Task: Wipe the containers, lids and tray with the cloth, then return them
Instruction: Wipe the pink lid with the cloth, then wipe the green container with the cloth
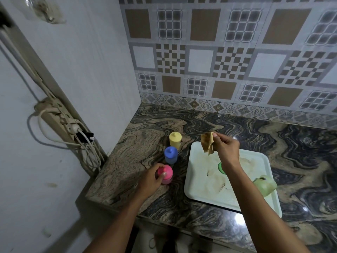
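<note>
Left hand (151, 181) grips the pink container (166, 175) on the counter, 9 o'clock of the tray (200, 181). Right hand (226, 148) pinches the cloth (207, 143) above the tray's 11 o'clock corner. Probably the pink wipe step. Next: bring cloth and container together.

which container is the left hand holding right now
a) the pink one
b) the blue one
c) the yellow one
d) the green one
a: the left hand grips the pink container; the yellow container and blue container stand untouched behind it, the green container lies on its side on the tray, and the right hand holds the cloth.
</note>
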